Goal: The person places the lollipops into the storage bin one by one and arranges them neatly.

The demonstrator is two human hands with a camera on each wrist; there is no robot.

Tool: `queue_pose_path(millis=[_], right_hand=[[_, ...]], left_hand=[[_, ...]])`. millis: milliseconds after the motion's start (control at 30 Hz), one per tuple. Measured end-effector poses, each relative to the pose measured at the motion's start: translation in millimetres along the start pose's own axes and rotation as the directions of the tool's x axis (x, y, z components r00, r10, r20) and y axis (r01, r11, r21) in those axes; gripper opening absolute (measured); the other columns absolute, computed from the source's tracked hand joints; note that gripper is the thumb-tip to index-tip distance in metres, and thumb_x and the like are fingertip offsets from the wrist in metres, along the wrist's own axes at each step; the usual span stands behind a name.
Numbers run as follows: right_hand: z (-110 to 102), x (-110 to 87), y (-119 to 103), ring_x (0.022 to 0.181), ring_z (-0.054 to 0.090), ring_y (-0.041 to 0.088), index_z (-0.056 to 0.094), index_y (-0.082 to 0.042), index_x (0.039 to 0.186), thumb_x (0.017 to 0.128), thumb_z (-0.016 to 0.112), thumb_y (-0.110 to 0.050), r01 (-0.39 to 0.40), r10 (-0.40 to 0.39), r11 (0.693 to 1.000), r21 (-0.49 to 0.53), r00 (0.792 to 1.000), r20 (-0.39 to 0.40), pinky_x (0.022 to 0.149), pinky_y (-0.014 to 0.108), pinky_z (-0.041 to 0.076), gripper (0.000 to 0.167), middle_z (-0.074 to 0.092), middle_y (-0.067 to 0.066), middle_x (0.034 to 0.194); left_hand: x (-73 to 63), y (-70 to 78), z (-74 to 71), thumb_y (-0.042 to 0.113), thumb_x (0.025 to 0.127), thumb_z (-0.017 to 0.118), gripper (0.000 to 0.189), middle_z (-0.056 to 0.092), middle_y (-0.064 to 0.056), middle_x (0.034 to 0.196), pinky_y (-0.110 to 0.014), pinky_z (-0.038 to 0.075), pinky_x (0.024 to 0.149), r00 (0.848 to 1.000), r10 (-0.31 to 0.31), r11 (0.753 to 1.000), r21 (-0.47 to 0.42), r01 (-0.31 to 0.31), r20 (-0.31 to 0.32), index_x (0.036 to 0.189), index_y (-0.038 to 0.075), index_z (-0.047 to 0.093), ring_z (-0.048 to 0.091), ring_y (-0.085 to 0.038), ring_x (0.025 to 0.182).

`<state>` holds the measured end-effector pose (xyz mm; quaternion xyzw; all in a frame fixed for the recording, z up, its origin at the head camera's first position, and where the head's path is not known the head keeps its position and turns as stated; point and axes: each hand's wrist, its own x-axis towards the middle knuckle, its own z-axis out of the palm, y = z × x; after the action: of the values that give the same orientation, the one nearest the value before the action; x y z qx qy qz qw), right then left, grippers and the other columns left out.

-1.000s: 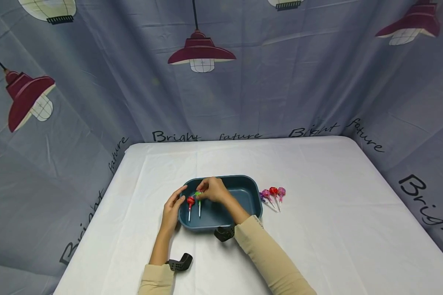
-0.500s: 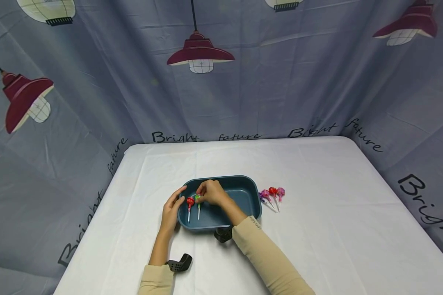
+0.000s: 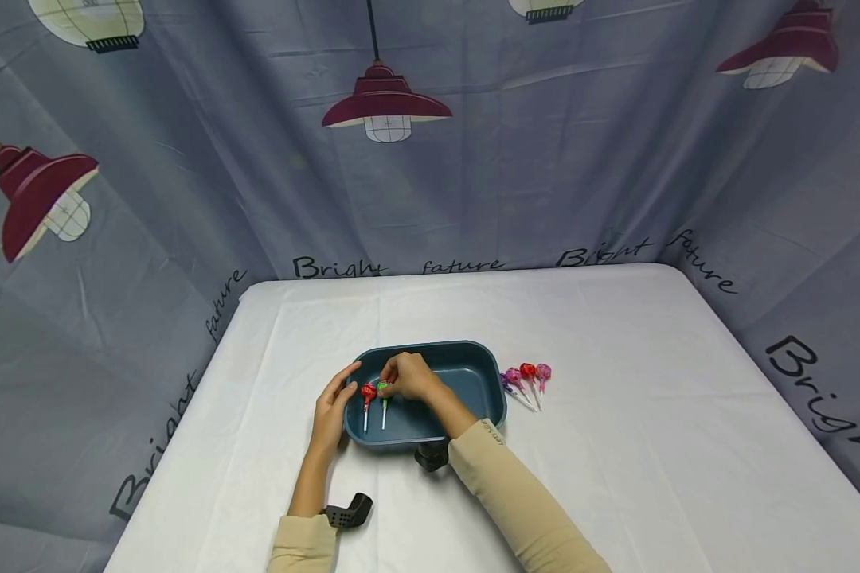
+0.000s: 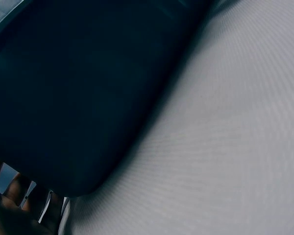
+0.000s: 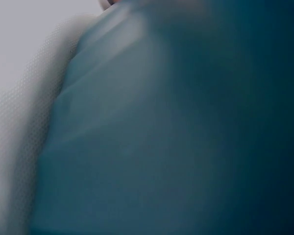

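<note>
In the head view a dark blue tray (image 3: 478, 386) lies on the white-covered table. At its left end my left hand (image 3: 327, 414) rests against the rim, fingers fairly straight. My right hand (image 3: 410, 376) reaches in over the tray and pinches the head of a green lollipop (image 3: 383, 410), whose stick points toward me. Left of that one, a red lollipop (image 3: 365, 406) lies in the tray, parallel to it. The left wrist view has the tray's outer wall (image 4: 88, 98) and several fingers (image 4: 17, 188) beside it. Only the blurred tray wall (image 5: 122, 147) fills the right wrist view.
Several more lollipops (image 3: 527, 371), purple, pink and red, lie fanned on the white cloth (image 3: 616, 446) just right of the tray. A grey printed curtain (image 3: 473, 159) hangs behind the table. Each wrist wears a black camera (image 3: 349, 512).
My right hand has come slightly toward me with the green lollipop, which now sits a little lower, level with the red one. The left hand keeps its place at the rim.
</note>
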<state>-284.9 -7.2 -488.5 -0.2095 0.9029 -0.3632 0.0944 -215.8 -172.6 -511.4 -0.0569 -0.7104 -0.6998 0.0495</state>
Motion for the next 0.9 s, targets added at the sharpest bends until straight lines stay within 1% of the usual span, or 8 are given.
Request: queue_pose_path(millis=[333,500,700,800,900], right_hand=[[1.9,0.7,1.2,0.065,0.054,0.006,0.070,-0.007,0.084,0.069,0.082,-0.016,0.008,-0.008,1.000,0.012,1.000,0.006,0.057,0.019,0.045,0.021,0.062,-0.003,0.072],[2.4,0.5,1.5,0.065,0.054,0.007,0.070,-0.007,0.084,0.069,0.081,-0.016,-0.001,0.001,1.000,0.017,1.000,0.007,0.058,0.019,0.045,0.021,0.062,-0.004,0.072],[0.7,0.2,1.1,0.067,0.055,0.008,0.070,-0.006,0.087,0.071,0.080,-0.016,0.008,-0.009,1.000,0.027,1.000,0.008,0.058,0.019,0.046,0.022,0.064,0.000,0.076],[-1.0,-0.3,0.9,0.069,0.056,0.009,0.070,-0.005,0.088,0.071,0.080,-0.016,0.021,-0.021,1.000,0.020,1.000,0.005,0.059,0.019,0.046,0.023,0.065,0.003,0.079],[-1.8,-0.8,1.5,0.071,0.056,0.010,0.070,-0.005,0.091,0.072,0.080,-0.017,0.029,-0.029,1.000,0.005,1.000,0.003,0.061,0.019,0.046,0.025,0.065,0.003,0.080]], left_hand=[[-0.2,-1.6,-0.8,0.011,0.097,0.045,0.036,0.041,-0.007,0.141,-0.036,0.020,0.109,1.000,0.000,1.000,0.002,0.000,-0.001,0.133,0.005,0.049,0.027,-0.016,0.133],[-0.4,-1.5,-0.6,0.010,0.097,0.044,0.036,0.041,-0.007,0.141,-0.036,0.020,0.109,1.000,0.006,1.000,-0.004,-0.006,0.003,0.133,0.005,0.049,0.027,-0.015,0.133],[-0.2,-1.8,-1.0,0.010,0.097,0.045,0.036,0.042,-0.005,0.140,-0.032,0.020,0.108,1.000,0.013,1.000,-0.013,-0.013,0.005,0.133,0.006,0.049,0.028,-0.012,0.132],[0.2,-1.6,-0.9,0.011,0.097,0.046,0.036,0.041,-0.006,0.140,-0.032,0.020,0.108,1.000,0.016,1.000,-0.019,-0.016,0.007,0.133,0.006,0.049,0.027,-0.013,0.133],[0.1,-1.2,-0.6,0.011,0.097,0.046,0.036,0.041,-0.006,0.141,-0.035,0.019,0.109,1.000,0.012,1.000,-0.019,-0.012,0.009,0.133,0.006,0.049,0.027,-0.013,0.133]])
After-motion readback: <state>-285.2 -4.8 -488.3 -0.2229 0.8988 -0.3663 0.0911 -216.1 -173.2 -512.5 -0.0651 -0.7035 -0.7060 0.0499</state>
